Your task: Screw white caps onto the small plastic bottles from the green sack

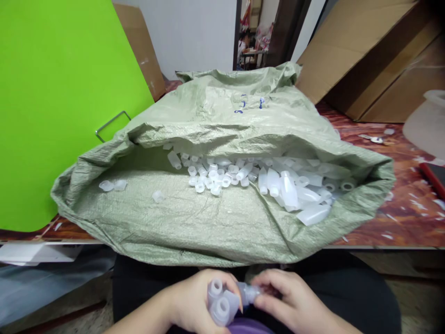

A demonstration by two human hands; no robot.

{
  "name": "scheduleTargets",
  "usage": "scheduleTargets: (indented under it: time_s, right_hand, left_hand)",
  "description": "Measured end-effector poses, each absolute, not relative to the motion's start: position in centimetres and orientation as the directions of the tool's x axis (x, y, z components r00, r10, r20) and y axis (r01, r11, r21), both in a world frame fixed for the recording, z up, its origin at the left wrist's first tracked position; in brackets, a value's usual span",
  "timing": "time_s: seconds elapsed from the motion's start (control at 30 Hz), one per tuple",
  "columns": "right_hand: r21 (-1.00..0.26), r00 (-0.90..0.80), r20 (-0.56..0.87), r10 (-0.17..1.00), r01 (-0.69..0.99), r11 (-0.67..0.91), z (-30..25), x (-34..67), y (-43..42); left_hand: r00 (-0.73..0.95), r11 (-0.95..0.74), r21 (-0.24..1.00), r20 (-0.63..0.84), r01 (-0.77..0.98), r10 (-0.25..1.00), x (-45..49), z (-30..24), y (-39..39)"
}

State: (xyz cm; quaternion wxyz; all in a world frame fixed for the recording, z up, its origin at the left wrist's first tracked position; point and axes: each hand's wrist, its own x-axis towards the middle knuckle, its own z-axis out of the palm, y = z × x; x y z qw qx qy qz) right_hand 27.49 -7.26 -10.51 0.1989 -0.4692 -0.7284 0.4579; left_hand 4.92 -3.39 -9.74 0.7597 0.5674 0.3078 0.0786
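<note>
Below the table edge, my left hand (191, 299) is closed around several small translucent plastic bottles (222, 308), two with their open necks toward me. Another bottle (243, 292) lies sideways in the same grip, pointing right. The fingertips of my right hand (290, 297) pinch the end of that bottle; whether a cap is on it, I cannot tell. Just beyond my hands gapes a pale green woven sack (194, 232). Inside it, small white plastic caps (212, 178) lie in the middle and translucent bottles (288, 190) are heaped on the right.
A purple rim (248, 326) shows under my hands. To the left stands a bright green panel (62, 102) beside a wire handle (113, 123). Cardboard boxes (358, 41), a translucent tub (427, 125) and a red-edged dark object (434, 178) are on the right of the brown patterned table (413, 218).
</note>
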Motion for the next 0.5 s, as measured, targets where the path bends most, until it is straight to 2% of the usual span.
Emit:
scheduleTargets:
  time_s: [0.03, 0.07, 0.1, 0.13, 0.2, 0.27, 0.33, 0.4, 0.43, 0.5]
  right_hand:
    - [-0.860, -0.397, -0.301, 0.867, 0.505, -0.067, -11.1, 27.2, -7.3]
    - [-0.842, -0.333, -0.408, 0.850, 0.498, -0.209, -11.5, 27.1, -7.4]
    - [-0.832, -0.285, -0.437, 0.853, 0.488, -0.263, -11.8, 27.1, -7.5]
    - [-0.842, -0.258, -0.401, 0.879, 0.482, -0.243, -11.9, 27.3, -7.6]
    - [-0.864, -0.240, -0.243, 0.940, 0.494, -0.097, -12.0, 27.8, -7.8]
    - [-0.870, -0.302, -0.180, 0.936, 0.493, -0.008, -12.0, 28.2, -7.9]
    - [-0.882, -0.374, -0.263, 0.890, 0.467, -0.065, -12.3, 28.3, -8.0]
    - [-0.877, -0.351, -0.368, 0.861, 0.439, -0.195, -12.7, 28.2, -7.9]
    - [-0.870, -0.304, -0.383, 0.873, 0.437, -0.229, -12.9, 28.1, -7.8]
    - [-0.867, -0.229, -0.318, 0.920, 0.463, -0.184, -13.1, 28.0, -7.7]
  left_hand:
    - [0.802, 0.324, 0.911, -0.387, 0.256, 0.455, 5.2, -9.5, -3.2]
    - [0.803, 0.301, 0.911, -0.396, 0.283, 0.445, 5.4, -9.3, -3.0]
    - [0.798, 0.287, 0.906, -0.414, 0.312, 0.439, 5.6, -9.1, -2.8]
    - [0.782, 0.283, 0.895, -0.441, 0.345, 0.441, 5.7, -8.9, -2.7]
    - [0.723, 0.301, 0.861, -0.509, 0.411, 0.468, 5.7, -8.8, -2.6]
    - [0.677, 0.321, 0.831, -0.556, 0.454, 0.483, 5.7, -8.9, -2.7]
    - [0.671, 0.332, 0.819, -0.574, 0.468, 0.470, 5.7, -9.2, -2.8]
    - [0.673, 0.329, 0.815, -0.580, 0.477, 0.459, 5.8, -9.5, -2.9]
    - [0.669, 0.326, 0.813, -0.582, 0.482, 0.462, 5.9, -9.5, -2.9]
    - [0.663, 0.323, 0.814, -0.581, 0.483, 0.473, 6.1, -9.5, -2.8]
